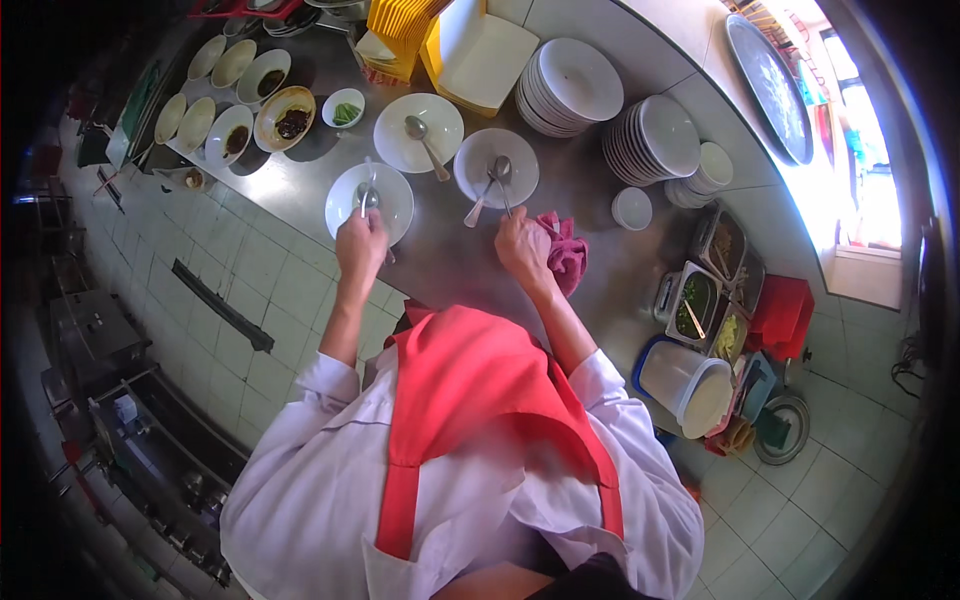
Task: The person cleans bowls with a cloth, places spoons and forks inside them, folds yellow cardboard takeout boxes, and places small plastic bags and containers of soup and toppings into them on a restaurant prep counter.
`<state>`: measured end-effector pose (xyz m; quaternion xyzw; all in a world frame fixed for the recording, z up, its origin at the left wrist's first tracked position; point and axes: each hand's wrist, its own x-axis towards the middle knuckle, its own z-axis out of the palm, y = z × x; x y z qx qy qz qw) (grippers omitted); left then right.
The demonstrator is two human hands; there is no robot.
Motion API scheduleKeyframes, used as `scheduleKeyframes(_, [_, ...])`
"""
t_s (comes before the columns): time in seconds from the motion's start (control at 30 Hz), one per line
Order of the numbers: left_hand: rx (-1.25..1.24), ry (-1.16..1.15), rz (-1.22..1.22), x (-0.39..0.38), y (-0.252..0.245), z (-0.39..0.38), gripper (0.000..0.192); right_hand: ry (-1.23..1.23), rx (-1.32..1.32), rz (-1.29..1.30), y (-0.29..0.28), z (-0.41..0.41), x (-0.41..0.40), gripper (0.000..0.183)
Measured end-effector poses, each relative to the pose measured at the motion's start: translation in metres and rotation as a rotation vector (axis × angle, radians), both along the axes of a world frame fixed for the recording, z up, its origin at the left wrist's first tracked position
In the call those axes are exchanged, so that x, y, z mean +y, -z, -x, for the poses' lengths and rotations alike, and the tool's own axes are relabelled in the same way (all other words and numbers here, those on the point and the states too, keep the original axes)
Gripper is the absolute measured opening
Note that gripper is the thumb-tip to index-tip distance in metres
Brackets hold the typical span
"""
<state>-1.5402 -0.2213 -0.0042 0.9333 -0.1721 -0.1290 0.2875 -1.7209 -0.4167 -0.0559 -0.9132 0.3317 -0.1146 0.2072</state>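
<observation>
My left hand [362, 238] grips the handle of a metal utensil over the near-left white bowl [341, 196], in which a spoon [370, 196] shows. At the right, my right hand [523, 244] holds the handle of a metal spoon [502, 169] whose head rests in another white bowl [469, 161]. A second spoon [480, 206] leans over that bowl's near-left rim. Behind these stands a third white bowl [390, 127] with a metal spoon [416, 129] in it. A crumpled pink cloth [568, 255] lies right beside my right hand.
Bowls with dark sauce [292, 124] and a small bowl of cut greens [345, 110] stand at the back left. Stacked white plates [577, 79] and bowls [667, 135], yellow cartons [480, 64], metal food containers [694, 300] and a plastic tub [686, 382] line the back and right.
</observation>
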Motion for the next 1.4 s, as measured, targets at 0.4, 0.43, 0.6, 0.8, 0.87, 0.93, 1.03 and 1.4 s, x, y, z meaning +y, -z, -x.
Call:
scheduleKeyframes(0.4, [-0.031,0.119,-0.214,0.03,0.036,-0.019,0.018,0.065,0.014,0.185,-0.015,0.002,-0.01,0.018])
scheduleKeyframes(0.43, [0.0,0.079,-0.208,0.03,0.033,-0.017,0.019,-0.009,-0.052,0.157,-0.019,-0.001,-0.013,0.016])
scheduleKeyframes(0.6, [0.088,0.092,-0.277,0.021,0.015,-0.021,0.025,-0.146,-0.245,-0.071,-0.036,-0.066,-0.011,0.014])
scheduleKeyframes(0.8, [-0.146,0.132,-0.39,0.028,0.036,-0.018,0.038,-0.149,-0.388,0.166,0.023,-0.128,0.005,0.017])
scheduleKeyframes(0.87, [-0.24,0.175,-0.4,0.007,0.015,-0.008,0.037,-0.066,-0.292,0.121,0.016,-0.104,-0.003,0.02])
scheduleKeyframes(0.93, [-0.296,0.13,-0.133,-0.015,0.008,-0.002,0.029,-0.049,-0.179,-0.186,-0.032,-0.064,-0.022,0.027])
scheduleKeyframes(1.03, [-0.197,0.237,0.158,-0.086,-0.026,0.041,0.02,0.117,0.046,-0.328,-0.102,0.019,-0.073,0.029])
scheduleKeyframes(1.4, [-0.072,0.939,0.439,-0.348,0.06,0.219,0.082,0.189,0.888,0.05,-0.058,0.334,-0.231,0.02])
